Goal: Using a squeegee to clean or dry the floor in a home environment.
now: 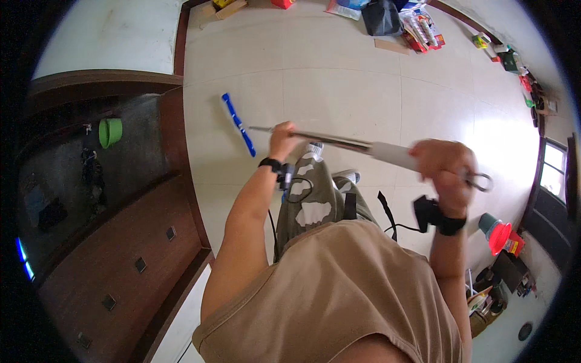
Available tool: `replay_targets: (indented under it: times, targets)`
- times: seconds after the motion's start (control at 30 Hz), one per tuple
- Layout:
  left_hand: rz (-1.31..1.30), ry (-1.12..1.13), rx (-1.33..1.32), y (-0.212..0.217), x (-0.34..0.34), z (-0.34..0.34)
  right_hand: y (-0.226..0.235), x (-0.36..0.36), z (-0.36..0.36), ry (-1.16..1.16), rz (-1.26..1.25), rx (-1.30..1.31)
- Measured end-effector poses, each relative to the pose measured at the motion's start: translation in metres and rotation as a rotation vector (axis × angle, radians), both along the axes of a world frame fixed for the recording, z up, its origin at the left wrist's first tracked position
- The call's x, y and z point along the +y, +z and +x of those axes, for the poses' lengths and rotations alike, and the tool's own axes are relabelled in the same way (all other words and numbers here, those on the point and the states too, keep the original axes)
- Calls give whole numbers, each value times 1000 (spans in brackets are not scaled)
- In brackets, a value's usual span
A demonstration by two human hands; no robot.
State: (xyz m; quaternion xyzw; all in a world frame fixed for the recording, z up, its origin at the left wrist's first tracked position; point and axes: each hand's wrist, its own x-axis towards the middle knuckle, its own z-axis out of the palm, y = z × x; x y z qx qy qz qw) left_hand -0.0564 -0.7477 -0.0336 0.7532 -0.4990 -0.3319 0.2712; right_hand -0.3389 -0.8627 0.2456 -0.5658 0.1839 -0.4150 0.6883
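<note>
The left hand (282,140) has fingers closed around a blue-headed, silver metal pole (333,140); the right hand (446,168) has fingers closed around its cylindrical white handle (391,153).

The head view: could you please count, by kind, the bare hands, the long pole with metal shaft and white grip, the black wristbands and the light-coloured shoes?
Left hand and right hand, both bare: 2
Long pole, metal and white: 1
Black wristbands, one per wrist: 2
Light-coloured shoes, partly hidden: 2
Total: 7
</note>
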Motion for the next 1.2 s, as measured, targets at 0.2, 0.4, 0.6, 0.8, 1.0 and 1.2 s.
replay_targets:
  times: [0.2,0.4,0.6,0.8,1.0,1.2]
  targets:
    - [94,46,-100,-38,27,36,-13,11,43,22,66,101]
    - [-227,-265,104,-13,-44,-89,61,38,-62,-448,17,396]
    - [-189,-616,191,1,-60,-284,129,147,-197,-890,-6,481]
    - [-114,-916,185,25,-59,-363,131,175,-214,-1204,-42,486]
    - [-146,-934,36,27,-85,-330,103,175,-257,-909,-53,247]
    - [-256,-546,-20,4,-128,-212,50,113,-187,-653,123,174]
